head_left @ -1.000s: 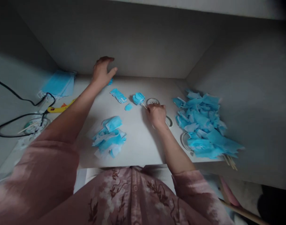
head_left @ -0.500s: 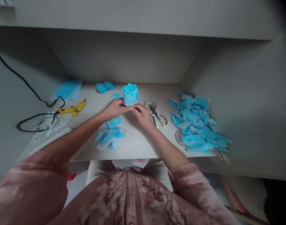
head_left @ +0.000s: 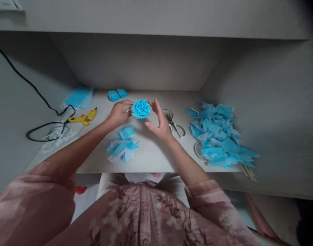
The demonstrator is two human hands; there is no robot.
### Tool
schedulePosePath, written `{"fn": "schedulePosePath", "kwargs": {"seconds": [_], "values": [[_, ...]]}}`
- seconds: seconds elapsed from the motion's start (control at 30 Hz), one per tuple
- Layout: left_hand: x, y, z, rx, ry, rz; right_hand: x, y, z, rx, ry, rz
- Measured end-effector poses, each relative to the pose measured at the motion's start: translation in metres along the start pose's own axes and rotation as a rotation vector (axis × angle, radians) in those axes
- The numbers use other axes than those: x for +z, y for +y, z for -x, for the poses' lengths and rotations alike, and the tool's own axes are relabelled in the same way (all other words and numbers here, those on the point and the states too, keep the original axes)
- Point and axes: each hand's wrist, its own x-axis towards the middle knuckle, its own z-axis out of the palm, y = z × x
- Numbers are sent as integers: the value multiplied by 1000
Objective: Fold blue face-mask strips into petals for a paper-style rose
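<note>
A blue fabric flower (head_left: 140,109) with layered petals is held above the white tabletop, its top turned toward me. My left hand (head_left: 120,113) grips it from the left; the stem is hidden from this angle. To its right my right hand (head_left: 158,121) is open, thumb and fingers apart, with the fingertips close to the petals; whether they touch I cannot tell. Below the left hand lies a small pile of blue cut pieces (head_left: 124,145). Scissors (head_left: 175,126) with white handles rest just right of my right hand.
Two finished-looking blue flowers (head_left: 117,94) sit at the back. On the left are face masks (head_left: 79,97), a yellow glue gun (head_left: 83,117) with a black cord, and white scraps (head_left: 56,138). A large heap of blue pieces (head_left: 215,130) covers the right, with thin sticks (head_left: 248,172) at the front edge.
The flower has tipped from upright to facing me. My right hand has let go of the stem and opened beside the petals. My left hand has kept hold.
</note>
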Motion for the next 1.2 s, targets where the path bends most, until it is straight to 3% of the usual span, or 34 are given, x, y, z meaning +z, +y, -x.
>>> {"fn": "schedulePosePath", "kwargs": {"seconds": [0.07, 0.17, 0.3, 0.43, 0.53, 0.7, 0.83, 1.03, 1.2], "values": [[-8, -1, -5, 18, -32, -53, 2, 1, 1, 21, -4, 9], [-38, -13, -25, 18, 14, -244, 6, 9, 2, 45, 50, -17], [-92, -50, -58, -247, 141, -573, 9, 17, 3, 103, 88, -58], [-117, -94, -74, -330, 2, -672, 10, 14, 6, 120, 47, -66], [-119, -124, -82, -344, -83, -676, 11, 11, 8, 91, 26, -24], [-120, -169, -102, -514, -149, -651, 11, 12, 12, 44, 0, 111], [-113, -199, -111, -544, -167, -600, 12, 14, 14, -51, -48, 218], [-97, -230, -110, -541, -174, -525, 12, 15, 15, -83, -122, 297], [-92, -244, -110, -550, -161, -461, 13, 15, 15, -115, -143, 312]]}}
